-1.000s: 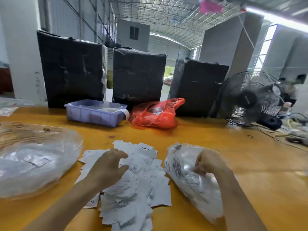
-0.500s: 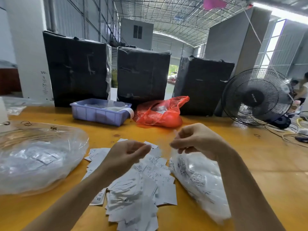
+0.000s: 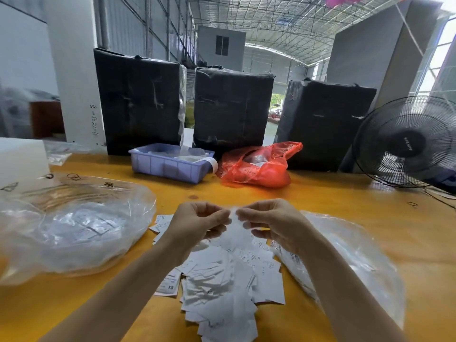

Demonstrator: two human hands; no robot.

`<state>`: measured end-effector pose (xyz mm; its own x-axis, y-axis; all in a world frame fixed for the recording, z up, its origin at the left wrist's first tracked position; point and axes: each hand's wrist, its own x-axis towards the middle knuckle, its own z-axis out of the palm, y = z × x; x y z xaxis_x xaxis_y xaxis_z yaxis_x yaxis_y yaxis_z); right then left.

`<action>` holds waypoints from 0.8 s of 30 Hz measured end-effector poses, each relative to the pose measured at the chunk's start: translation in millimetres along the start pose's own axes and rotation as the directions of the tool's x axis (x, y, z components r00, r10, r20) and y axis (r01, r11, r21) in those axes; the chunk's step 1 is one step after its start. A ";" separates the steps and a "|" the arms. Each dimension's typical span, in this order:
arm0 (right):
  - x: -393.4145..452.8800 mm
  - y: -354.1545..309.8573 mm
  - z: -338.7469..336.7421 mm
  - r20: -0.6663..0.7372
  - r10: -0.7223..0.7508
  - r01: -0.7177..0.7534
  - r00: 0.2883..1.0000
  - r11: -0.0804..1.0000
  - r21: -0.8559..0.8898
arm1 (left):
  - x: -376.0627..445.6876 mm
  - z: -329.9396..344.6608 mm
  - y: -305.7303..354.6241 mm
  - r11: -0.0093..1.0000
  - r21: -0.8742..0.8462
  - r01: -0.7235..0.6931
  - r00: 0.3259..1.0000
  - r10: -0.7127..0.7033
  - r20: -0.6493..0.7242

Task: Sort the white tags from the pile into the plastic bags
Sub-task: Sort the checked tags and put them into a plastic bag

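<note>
Two hands meet above one loose pile of white paper tags (image 3: 222, 280). The left hand (image 3: 197, 223) and right hand (image 3: 271, 223) each pinch a small, blurred translucent item (image 3: 234, 218); what it is cannot be told. Two clear plastic bags: the large one (image 3: 69, 228) left of the left hand, the other (image 3: 357, 262) under the right forearm, partly hidden. Tag count is indeterminable.

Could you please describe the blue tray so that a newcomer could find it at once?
Look along the far edge of the yellow table, before the black wrapped boxes. The blue tray sits left of the red plastic bag, the only rigid container there.
</note>
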<state>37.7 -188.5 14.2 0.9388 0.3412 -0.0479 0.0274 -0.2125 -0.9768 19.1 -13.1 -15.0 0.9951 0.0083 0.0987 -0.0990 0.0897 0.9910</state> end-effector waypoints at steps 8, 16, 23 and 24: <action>5.5 6.4 7.0 -0.006 -0.075 0.075 0.997 0.997 0.026 | -3.2 -0.2 1.8 0.997 -0.012 0.077 0.987 -0.075 0.139; 7.4 8.2 11.2 0.067 0.036 -0.037 0.997 0.999 0.018 | 1.7 -1.0 -1.1 0.974 -0.216 0.062 0.988 -0.090 -0.122; 10.4 10.4 9.8 -0.081 -0.040 0.048 0.996 0.994 0.097 | -1.0 -3.8 -1.0 0.984 0.100 0.145 0.982 -0.156 0.111; 10.8 11.3 10.0 -0.073 -0.045 0.049 0.996 0.997 0.053 | -2.1 -3.5 -0.6 0.980 0.149 0.133 0.979 -0.153 0.136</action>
<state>44.6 -178.0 0.6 0.9591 0.2829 0.0116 0.0553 -0.1470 -0.9876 17.1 -9.7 -16.1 0.9891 -0.1408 -0.0433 0.0353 -0.0592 0.9976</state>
